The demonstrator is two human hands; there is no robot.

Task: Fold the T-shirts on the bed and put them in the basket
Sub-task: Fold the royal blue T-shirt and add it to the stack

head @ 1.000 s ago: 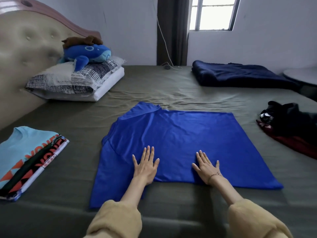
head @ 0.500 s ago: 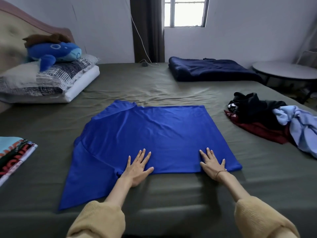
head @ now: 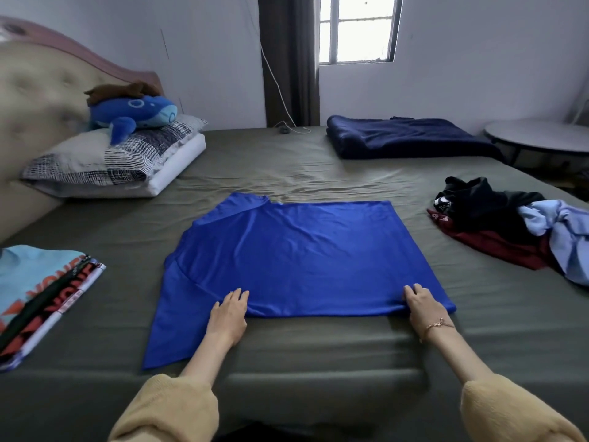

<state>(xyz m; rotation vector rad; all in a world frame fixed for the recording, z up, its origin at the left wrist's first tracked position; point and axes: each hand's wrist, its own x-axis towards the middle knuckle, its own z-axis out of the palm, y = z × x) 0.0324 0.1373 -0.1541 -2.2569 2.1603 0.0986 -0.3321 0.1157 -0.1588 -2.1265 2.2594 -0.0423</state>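
A royal blue T-shirt lies spread flat on the bed, its near side folded over and one sleeve sticking out at the lower left. My left hand grips the shirt's near folded edge toward the left, fingers curled over it. At the near right corner my right hand, with a bracelet on the wrist, pinches the cloth, which bunches slightly there. A stack of folded T-shirts, light blue on top, sits at the left edge of the bed. No basket is in view.
A heap of unfolded clothes, black, dark red and pale blue, lies at the right. Pillows with a blue plush whale sit by the headboard. A folded navy blanket lies at the far side. A round table stands beyond the bed.
Both hands went from lying flat with spread fingers on the shirt to curling over its near edge. My right hand shifted right to the corner. The camera view swung slightly.
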